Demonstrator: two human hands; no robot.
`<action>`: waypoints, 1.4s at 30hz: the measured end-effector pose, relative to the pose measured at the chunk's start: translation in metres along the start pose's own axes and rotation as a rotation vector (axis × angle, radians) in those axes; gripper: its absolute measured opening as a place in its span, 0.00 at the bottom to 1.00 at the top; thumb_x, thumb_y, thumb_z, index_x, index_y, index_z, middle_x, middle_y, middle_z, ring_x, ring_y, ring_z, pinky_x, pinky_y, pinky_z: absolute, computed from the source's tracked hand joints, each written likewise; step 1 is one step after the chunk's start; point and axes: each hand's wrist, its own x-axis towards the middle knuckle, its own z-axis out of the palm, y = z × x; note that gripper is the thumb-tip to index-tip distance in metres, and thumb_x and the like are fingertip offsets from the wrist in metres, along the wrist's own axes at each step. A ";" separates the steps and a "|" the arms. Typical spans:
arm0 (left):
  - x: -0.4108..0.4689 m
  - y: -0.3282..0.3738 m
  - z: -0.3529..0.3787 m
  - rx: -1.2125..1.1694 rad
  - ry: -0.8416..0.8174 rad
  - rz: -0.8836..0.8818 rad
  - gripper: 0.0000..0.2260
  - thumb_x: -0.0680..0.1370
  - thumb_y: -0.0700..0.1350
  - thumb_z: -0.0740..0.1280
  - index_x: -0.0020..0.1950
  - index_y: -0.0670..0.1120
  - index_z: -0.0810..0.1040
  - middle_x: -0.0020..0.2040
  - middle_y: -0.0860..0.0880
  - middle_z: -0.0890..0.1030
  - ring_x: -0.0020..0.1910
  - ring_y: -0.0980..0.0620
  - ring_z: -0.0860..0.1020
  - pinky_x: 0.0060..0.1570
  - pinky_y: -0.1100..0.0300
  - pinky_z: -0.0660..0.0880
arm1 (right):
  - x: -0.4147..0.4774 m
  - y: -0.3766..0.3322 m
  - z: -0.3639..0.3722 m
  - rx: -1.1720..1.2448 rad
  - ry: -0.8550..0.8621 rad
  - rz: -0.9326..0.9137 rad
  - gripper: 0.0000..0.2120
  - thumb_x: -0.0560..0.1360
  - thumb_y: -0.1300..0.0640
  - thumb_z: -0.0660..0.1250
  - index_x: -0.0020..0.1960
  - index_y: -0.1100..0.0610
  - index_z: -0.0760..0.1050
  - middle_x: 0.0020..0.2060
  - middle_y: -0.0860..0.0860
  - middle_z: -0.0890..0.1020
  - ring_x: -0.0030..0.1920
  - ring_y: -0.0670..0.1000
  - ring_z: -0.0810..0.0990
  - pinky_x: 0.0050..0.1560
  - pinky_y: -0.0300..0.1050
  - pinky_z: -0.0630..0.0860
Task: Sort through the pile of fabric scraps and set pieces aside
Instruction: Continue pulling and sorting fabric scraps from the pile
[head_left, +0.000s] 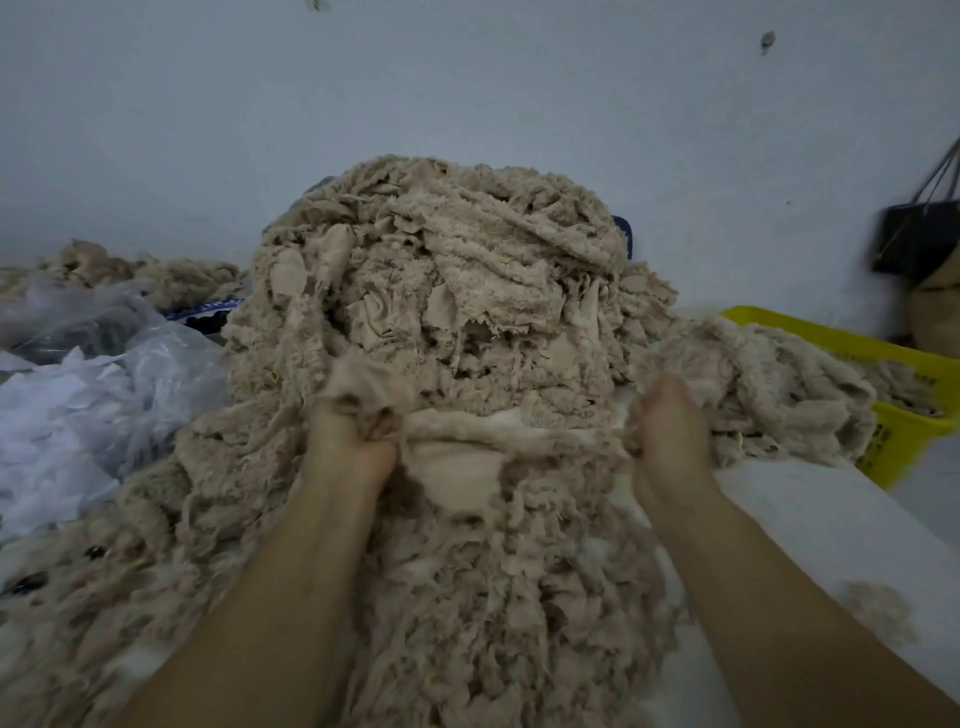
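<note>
Centre of bench (810, 525): pile of fabric scraps (441, 291), heaped high toward 12 o'clock. Beige, fuzzy, frayed edges, a few smooth flat patches. left hand (353, 431) and right hand (660, 421) are both curled tight, each gripping one end of a beige scrap (509, 436) stretched between them at the pile's front. yellow crate (904, 431) at 3 o'clock, scraps spilling over it. clear bag (156, 364) of white scraps at 9.

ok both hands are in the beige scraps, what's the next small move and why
Probably lift the stretched piece clear of the pile: the left hand and right hand each grip an end of it, and it lies among loose scraps. The yellow bin at right holds similar scraps.
</note>
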 end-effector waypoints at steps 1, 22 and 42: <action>0.003 0.003 -0.002 -0.017 0.045 0.025 0.17 0.78 0.35 0.55 0.31 0.48 0.68 0.20 0.53 0.67 0.17 0.57 0.63 0.18 0.69 0.60 | 0.006 -0.002 -0.006 -0.019 0.015 -0.027 0.19 0.80 0.55 0.56 0.30 0.51 0.60 0.25 0.47 0.63 0.22 0.46 0.60 0.24 0.41 0.58; -0.004 -0.006 0.015 -0.365 -0.247 -0.185 0.11 0.84 0.38 0.58 0.56 0.35 0.79 0.42 0.39 0.84 0.34 0.49 0.84 0.44 0.60 0.82 | -0.023 0.040 0.024 -0.906 -0.691 -0.738 0.06 0.80 0.51 0.64 0.48 0.52 0.76 0.51 0.46 0.77 0.58 0.45 0.71 0.52 0.34 0.66; -0.013 -0.026 0.015 0.714 -0.309 0.075 0.08 0.81 0.47 0.67 0.53 0.46 0.85 0.45 0.45 0.86 0.40 0.50 0.84 0.36 0.58 0.81 | -0.020 -0.001 0.012 0.019 -0.524 -0.052 0.16 0.83 0.48 0.60 0.40 0.54 0.73 0.22 0.44 0.63 0.21 0.43 0.58 0.23 0.37 0.57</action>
